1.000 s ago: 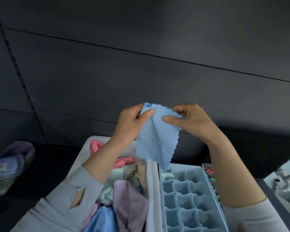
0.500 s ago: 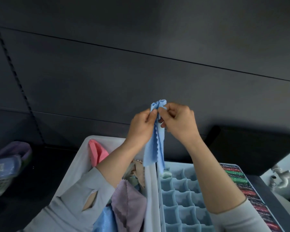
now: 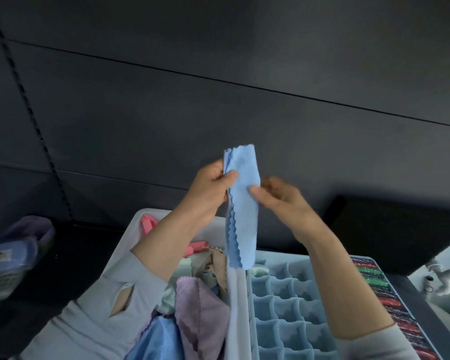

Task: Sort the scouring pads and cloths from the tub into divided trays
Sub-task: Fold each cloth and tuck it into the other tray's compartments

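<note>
Head view: blue cloth [image 3: 242, 203] pinched between fingers [image 3: 230, 176].

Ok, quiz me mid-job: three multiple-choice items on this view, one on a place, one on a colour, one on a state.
1. The divided tray sits on which side of the tub?
A left B right C inside it
2. The cloth held up is
A blue B pink C purple
3. That cloth is
A spread flat B folded into a narrow strip C balled up

B: the tray lies right of the tub wall.
A: the cloth is light blue.
B: the left hand and right hand pinch a long hanging strip.
</note>
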`<action>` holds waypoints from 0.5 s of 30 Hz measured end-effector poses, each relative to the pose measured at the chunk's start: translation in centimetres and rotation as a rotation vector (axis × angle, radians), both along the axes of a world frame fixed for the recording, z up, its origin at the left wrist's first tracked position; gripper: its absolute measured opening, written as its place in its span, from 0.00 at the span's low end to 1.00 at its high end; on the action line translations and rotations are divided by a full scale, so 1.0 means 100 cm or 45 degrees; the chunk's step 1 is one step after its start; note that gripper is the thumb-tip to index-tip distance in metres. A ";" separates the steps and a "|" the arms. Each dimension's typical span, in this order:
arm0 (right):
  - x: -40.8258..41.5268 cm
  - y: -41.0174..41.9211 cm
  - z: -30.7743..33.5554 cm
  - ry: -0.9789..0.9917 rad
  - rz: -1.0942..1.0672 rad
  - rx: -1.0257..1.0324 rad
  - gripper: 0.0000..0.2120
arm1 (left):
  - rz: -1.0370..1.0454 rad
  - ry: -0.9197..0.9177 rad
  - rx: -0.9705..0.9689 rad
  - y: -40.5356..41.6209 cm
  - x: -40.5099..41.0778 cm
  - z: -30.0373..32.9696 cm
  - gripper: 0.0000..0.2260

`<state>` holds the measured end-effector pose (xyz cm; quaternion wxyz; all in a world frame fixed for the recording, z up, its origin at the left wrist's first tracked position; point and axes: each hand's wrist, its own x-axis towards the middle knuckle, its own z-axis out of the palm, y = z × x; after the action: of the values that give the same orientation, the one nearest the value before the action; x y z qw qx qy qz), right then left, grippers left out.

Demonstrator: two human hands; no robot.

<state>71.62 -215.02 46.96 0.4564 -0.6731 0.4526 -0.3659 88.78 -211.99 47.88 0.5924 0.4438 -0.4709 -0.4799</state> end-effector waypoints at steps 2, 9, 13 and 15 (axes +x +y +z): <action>0.001 0.004 -0.014 -0.024 0.140 0.156 0.13 | 0.021 0.135 0.046 -0.004 0.003 0.001 0.10; 0.001 0.002 -0.035 -0.122 -0.023 0.333 0.09 | -0.263 0.048 0.551 0.004 0.002 -0.054 0.08; -0.003 0.005 -0.036 -0.087 0.072 0.353 0.09 | -0.127 0.146 0.467 0.005 0.000 -0.064 0.07; -0.002 0.004 -0.031 -0.173 0.070 0.214 0.11 | -0.079 0.138 0.343 0.004 0.000 -0.059 0.07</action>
<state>71.43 -214.64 43.85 0.5505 -0.6183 0.4311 -0.3588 88.77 -211.57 41.98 0.5369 0.4781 -0.3831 -0.5800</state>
